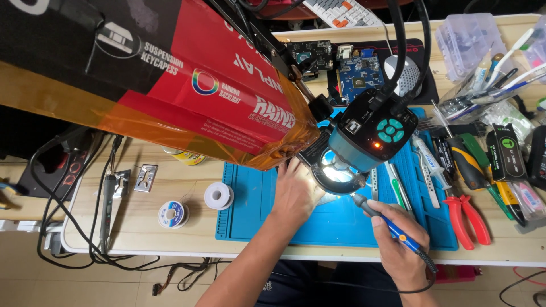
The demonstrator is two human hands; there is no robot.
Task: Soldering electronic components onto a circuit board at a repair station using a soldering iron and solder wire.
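A: Item one, the soldering iron (392,226). Where is it held?

B: It is clasped pen-fashion in the grip of the right hand (401,250), blue handle, cord trailed off toward the desk edge. The tip is aimed under the lit ring light (336,173) of the digital microscope camera (372,133).

A: Item two, the left hand (296,193)?

B: It is laid flat on the blue silicone work mat (250,216), fingers reaching under the ring light. Whether anything is pinched there cannot be told; the fingertips are hidden by the camera body.

A: Surroundings to be logged?

B: Two solder spools (173,214), well apart from the hands on the desk (142,227). Red-handled pliers (469,219), a screwdriver (463,162) and tweezers (429,170) are ranged at the mat's right edge. A green circuit board (358,74) is set behind the camera. A large red carton (170,79) is overhung at upper left.

A: Hazards judged?

B: The left fingers are placed close to the hot tip, so a burn could be caused by a slip. The cord could be snagged at the desk edge, and the tip dragged off its mark. The work itself is screened from view by the camera.
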